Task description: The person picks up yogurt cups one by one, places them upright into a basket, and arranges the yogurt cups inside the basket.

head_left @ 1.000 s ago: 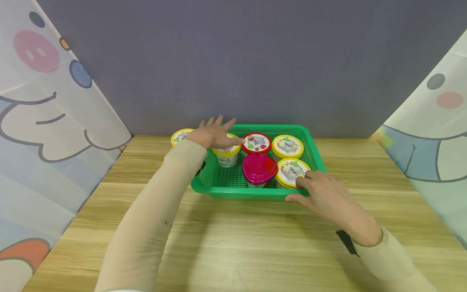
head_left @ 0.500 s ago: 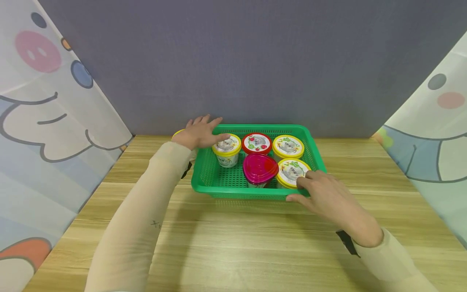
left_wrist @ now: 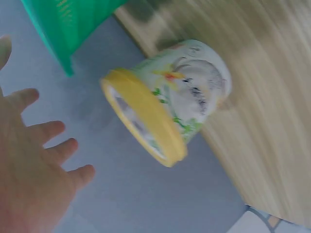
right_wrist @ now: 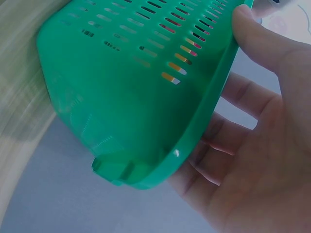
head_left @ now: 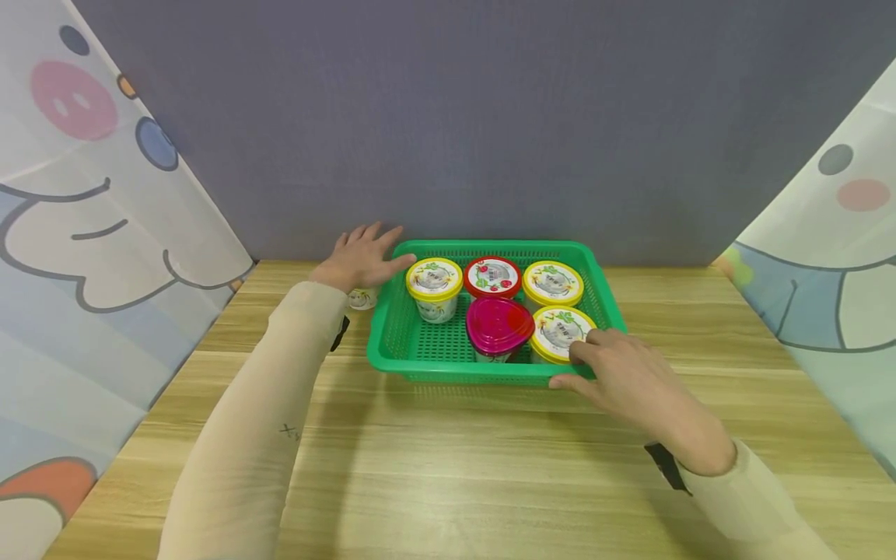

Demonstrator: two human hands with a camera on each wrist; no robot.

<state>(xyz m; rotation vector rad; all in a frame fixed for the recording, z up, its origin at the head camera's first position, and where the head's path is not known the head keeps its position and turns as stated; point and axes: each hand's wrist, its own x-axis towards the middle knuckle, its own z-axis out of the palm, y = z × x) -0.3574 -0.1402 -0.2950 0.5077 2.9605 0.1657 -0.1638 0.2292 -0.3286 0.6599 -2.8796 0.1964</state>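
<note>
My left hand [head_left: 360, 260], fingers spread, hovers over a tub [head_left: 362, 299] standing on the table left of the green basket [head_left: 476, 371]. In the left wrist view that printed white tub [left_wrist: 189, 92] with a yellow lid stands apart from the fingers. My right hand [head_left: 630, 381] grips the basket's rim near its front right corner, thumb outside and fingers over the edge. Inside the basket are yellow-lidded tubs [head_left: 434, 280] at the back left, back right and front right. A red-lidded tub [head_left: 493, 277] sits at the back middle, with a magenta-lidded tub [head_left: 498, 325] before it.
The wooden table [head_left: 448, 467] stretches in front of the basket and to both sides. Behind it rises a grey panel [head_left: 448, 124]. Cartoon-printed sheets [head_left: 84, 233] hang at the left and right.
My left hand has moved left, from above the back-left tub in the basket to above the tub outside. The right hand keeps its grip on the basket.
</note>
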